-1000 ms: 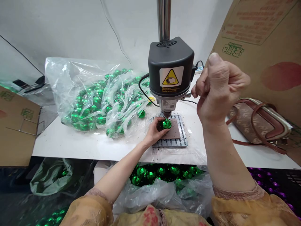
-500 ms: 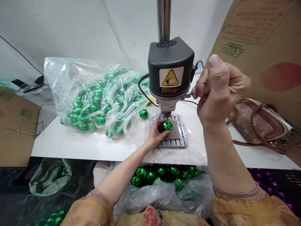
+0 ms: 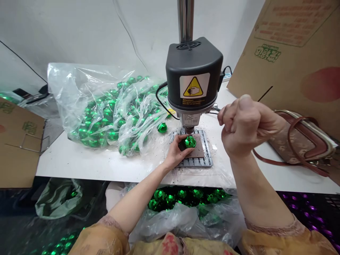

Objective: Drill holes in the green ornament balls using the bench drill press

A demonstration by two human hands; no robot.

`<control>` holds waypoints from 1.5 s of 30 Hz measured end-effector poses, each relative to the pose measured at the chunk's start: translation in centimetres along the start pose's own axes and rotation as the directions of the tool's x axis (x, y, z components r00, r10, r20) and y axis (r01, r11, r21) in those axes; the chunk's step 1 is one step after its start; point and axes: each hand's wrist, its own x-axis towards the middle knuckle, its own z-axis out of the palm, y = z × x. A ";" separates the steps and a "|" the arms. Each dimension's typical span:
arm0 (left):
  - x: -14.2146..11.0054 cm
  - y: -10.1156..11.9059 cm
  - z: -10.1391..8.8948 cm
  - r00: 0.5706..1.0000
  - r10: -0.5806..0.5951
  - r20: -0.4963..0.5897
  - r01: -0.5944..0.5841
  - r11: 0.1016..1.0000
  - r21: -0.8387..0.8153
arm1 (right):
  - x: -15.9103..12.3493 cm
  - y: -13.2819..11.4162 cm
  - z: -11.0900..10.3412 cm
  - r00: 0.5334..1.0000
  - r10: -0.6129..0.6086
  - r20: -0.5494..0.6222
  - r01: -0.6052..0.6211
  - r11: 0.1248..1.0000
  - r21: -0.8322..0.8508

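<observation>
My left hand (image 3: 178,151) is closed round a shiny green faceted ball (image 3: 190,142), thumb on the near side and fingers on the far side. The ball rests on a brown board (image 3: 199,150) over the slotted metal base (image 3: 207,162) of a bench drill press (image 3: 194,76). Right above the ball is the drill chuck (image 3: 189,130), its tip seeming to meet the ball's top. To the right of the machine, my right hand (image 3: 245,124) is wrapped in a fist round the feed handle (image 3: 216,108), whose grip is mostly hidden by the fingers.
A clear plastic bag (image 3: 106,109) of green balls lies left of the drill press, with one loose ball (image 3: 162,127) beside it. A brown handbag (image 3: 300,136) and a large carton (image 3: 292,46) stand right. More green balls (image 3: 183,194) sit below the table edge. Dark shavings dot the tabletop.
My right fist has come down with the feed handle, and a thin dark rod now shows behind it. My left hand and the green ball have stayed in place.
</observation>
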 end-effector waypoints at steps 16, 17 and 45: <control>-0.1 0.7 0.2 0.999 -0.028 -0.015 0.027 0.997 -0.068 | -1.3 1.1 -1.2 0.985 -0.169 0.044 0.166 0.984 0.070; -0.1 0.7 0.2 0.999 -0.030 -0.015 0.029 0.997 -0.072 | -1.4 1.2 -1.2 0.981 -0.187 0.049 0.183 0.980 0.076; -2.7 4.7 -1.0 0.994 -0.036 -0.102 0.060 0.969 0.240 | 4.0 -0.2 1.7 0.984 0.176 0.038 -0.177 0.983 0.052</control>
